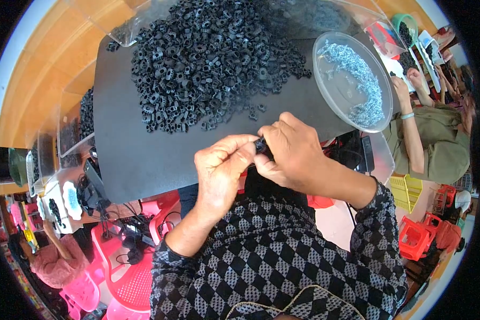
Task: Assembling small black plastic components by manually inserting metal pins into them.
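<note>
Close together at the near edge of the dark table, both my hands pinch one small black plastic part [260, 144]. My left hand [218, 168] grips it from the left between thumb and fingertips. From the right, my right hand [293, 152] closes over it with bent fingers, hiding much of it. Beyond them lies a large heap of small black plastic parts [202, 58], with a few loose ones at its near side. A round clear lid-like tray [333, 98] to the right holds many tiny shiny silvery-blue pieces, too small to name.
The dark tabletop [133, 165] curves around me. Clear plastic bins [72, 114] stand at the left. A pink plastic chair [128, 282] is at lower left, red stools [415, 237] at right, beside a yellow crate [405, 191]. Other people work at both sides.
</note>
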Tool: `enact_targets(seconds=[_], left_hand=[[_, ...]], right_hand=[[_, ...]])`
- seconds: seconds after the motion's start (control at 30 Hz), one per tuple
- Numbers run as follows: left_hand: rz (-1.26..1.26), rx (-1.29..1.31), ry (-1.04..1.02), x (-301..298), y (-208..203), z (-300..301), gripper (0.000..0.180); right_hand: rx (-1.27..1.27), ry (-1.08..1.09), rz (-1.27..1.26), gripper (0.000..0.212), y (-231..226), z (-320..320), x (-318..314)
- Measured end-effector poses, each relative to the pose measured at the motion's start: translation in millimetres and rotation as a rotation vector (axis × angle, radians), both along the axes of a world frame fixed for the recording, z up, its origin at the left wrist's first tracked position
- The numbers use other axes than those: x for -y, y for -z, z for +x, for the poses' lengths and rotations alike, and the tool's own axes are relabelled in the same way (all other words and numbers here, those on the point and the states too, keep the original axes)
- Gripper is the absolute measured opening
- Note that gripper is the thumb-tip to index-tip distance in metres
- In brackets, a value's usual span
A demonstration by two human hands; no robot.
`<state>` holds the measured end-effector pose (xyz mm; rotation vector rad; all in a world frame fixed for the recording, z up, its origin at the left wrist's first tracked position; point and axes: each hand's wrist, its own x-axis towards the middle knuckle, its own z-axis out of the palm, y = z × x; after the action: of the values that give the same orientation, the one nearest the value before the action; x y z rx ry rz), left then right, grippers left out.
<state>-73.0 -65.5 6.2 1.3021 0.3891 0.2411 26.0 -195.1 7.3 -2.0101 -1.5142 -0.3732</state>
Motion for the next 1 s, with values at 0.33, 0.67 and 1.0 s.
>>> enact_targets(seconds=[0.33, 0.67, 1.0], left_hand=[[0.129, 0.060, 0.057, -1.8, 3.8, -4.8, 0.018], [0.137, 0.044, -0.072, 10.9, 7.9, -5.3, 0.018], [1.030, 0.231, -0.075, -16.0, -4.2, 12.4, 0.019]], right_hand=[[-0.049, -0.094, -0.022, 0.026, 2.3, 5.3, 0.0], [0.150, -0.090, 0.022, 0.018, 4.4, 2.6, -0.5], [0.212, 0.305, 0.149, 0.024, -62.7, 86.2, 35.1]])
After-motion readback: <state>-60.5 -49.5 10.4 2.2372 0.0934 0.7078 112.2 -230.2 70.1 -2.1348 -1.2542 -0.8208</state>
